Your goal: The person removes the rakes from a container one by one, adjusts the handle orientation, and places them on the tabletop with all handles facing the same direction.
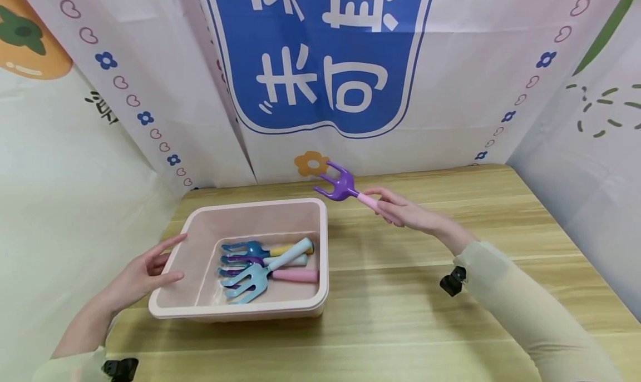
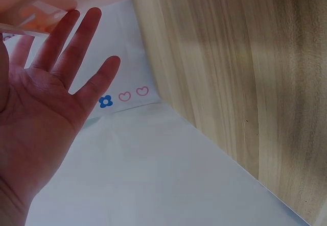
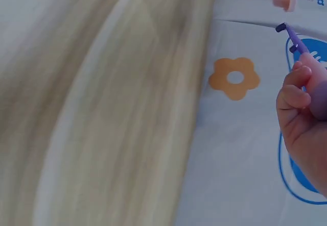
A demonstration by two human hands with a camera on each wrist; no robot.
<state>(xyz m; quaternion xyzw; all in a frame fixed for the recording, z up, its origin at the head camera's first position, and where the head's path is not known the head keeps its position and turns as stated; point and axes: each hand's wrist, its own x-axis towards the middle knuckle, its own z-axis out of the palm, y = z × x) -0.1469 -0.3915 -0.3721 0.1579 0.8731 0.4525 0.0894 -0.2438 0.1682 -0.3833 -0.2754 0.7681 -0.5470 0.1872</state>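
Note:
In the head view my right hand (image 1: 403, 209) grips the pink handle of a small garden hand fork (image 1: 343, 185). Its purple prongs point left, raised over the back of the table; in the right wrist view the fingers curl round the handle. My left hand (image 1: 137, 276) is at the left rim of a pale pink plastic bin (image 1: 240, 309), fingers spread and fairly straight, fingertips right at the rim. Inside the bin several more hand forks lie heaped: a light blue one (image 1: 254, 282) on top, a dark blue one with a yellow handle (image 1: 254, 249), and a purple one with a pink handle (image 1: 296, 275).
The bin stands on the left half of a wood-grain table (image 1: 400, 326). Behind the table hangs a white printed cloth (image 1: 450, 109) with a blue panel and an orange flower (image 1: 305, 164). More pale cloth hangs at the left and right sides.

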